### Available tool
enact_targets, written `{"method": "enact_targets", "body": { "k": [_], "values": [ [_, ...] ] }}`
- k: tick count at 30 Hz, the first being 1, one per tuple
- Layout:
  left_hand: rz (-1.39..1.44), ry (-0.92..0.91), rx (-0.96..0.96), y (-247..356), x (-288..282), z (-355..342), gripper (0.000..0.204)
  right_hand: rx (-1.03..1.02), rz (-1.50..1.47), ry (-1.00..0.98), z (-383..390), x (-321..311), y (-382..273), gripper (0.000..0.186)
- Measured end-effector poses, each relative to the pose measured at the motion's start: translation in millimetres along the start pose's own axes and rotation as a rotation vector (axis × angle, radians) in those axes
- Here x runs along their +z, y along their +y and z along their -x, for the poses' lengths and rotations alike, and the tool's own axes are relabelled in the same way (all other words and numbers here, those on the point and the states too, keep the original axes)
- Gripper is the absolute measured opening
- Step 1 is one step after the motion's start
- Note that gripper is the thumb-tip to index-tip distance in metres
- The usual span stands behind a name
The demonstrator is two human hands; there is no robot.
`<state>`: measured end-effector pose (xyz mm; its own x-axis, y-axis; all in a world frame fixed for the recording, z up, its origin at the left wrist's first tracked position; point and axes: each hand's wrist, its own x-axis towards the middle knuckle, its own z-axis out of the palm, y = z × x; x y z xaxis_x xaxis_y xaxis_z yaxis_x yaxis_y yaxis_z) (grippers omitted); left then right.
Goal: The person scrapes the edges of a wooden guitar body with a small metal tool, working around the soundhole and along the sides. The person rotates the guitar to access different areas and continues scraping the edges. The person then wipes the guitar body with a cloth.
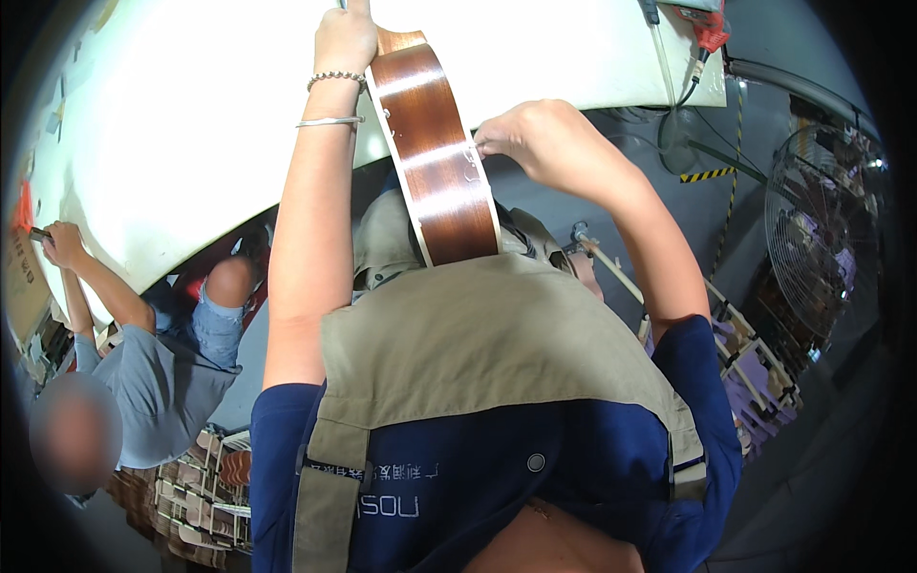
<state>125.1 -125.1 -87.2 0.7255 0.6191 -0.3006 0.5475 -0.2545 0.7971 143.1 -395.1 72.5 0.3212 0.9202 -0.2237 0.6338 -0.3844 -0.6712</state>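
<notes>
A small guitar (435, 158) stands on its edge between my arms, its glossy brown side facing up and pale binding along both edges. Its lower end rests against my apron (497, 334). My left hand (346, 40) is at the top of the picture, closed around the neck end; its fingertips are partly cut off. At the guitar's right edge, my right hand (549, 138) is closed in a pinch with the fingertips touching the binding. Whatever lies between those fingers is too small to make out. Thin pale marks or curls show on the glossy side.
A bright white worktable (191, 124) spans the far side. At the left a co-worker (172, 382) sits with hands at the table. A red-handled tool (709, 33) with a cord hangs at the far right. Beyond are a large fan (817, 229) and racks (755, 372).
</notes>
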Motion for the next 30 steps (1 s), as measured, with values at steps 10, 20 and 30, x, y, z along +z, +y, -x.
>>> {"method": "enact_targets", "body": {
  "k": [10, 20, 30],
  "values": [
    [-0.051, 0.014, -0.030, 2.9, 0.6, 0.6, 0.090, 0.024, 0.083, -0.096, 8.7, -9.3, -14.3, 0.014],
    [-0.085, -0.032, -0.042, -3.4, 10.1, -4.2, 0.089, 0.019, -0.037, 0.018, 0.9, -4.1, 4.4, 0.010],
    [-0.183, -0.069, -0.075, -10.5, 7.1, -17.0, 0.088, -0.172, 0.004, -0.026, 35.9, -3.9, -10.1, 0.019]
  ]
}}
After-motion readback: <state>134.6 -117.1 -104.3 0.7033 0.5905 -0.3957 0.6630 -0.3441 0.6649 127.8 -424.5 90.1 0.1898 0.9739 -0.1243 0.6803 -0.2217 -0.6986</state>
